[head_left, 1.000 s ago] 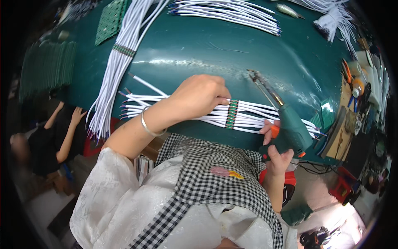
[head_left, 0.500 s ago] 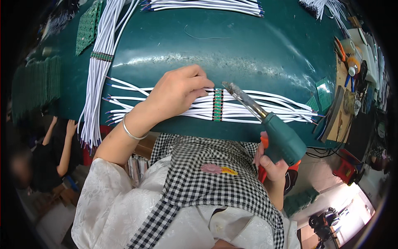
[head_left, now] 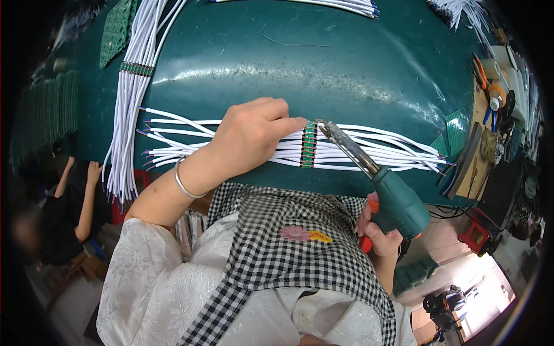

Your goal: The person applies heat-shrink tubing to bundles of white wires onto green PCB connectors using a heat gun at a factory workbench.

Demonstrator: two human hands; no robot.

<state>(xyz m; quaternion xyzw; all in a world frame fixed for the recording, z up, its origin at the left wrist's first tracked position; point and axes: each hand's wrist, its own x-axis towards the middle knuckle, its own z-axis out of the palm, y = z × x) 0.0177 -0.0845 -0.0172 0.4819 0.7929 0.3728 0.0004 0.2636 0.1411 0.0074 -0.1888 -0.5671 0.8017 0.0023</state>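
Note:
On the green bench mat lies a narrow strip of small green circuit boards (head_left: 309, 149), with white wires (head_left: 378, 149) running out from both sides. My left hand (head_left: 251, 132) is closed over the left-hand wires, its index fingertip on a wire end at the strip's far end; the thumb is mostly hidden. My right hand (head_left: 382, 235) grips a green soldering gun (head_left: 401, 199) with an orange-red trigger. Its tip reaches the strip's far end, close to my left index finger. I cannot tell whether the tip touches the board.
Another wired bundle (head_left: 128, 104) lies at the left, beside a green board panel (head_left: 117, 32). More white wires (head_left: 323, 6) lie along the far side. At the right are small green panels (head_left: 454, 130) and orange-handled pliers (head_left: 480, 72). Another person's arms (head_left: 88, 199) show at left.
The soldering gun's tip has shifted slightly right and nearer the strip's far end. My left index finger has straightened toward the strip. The whole view has shifted a little.

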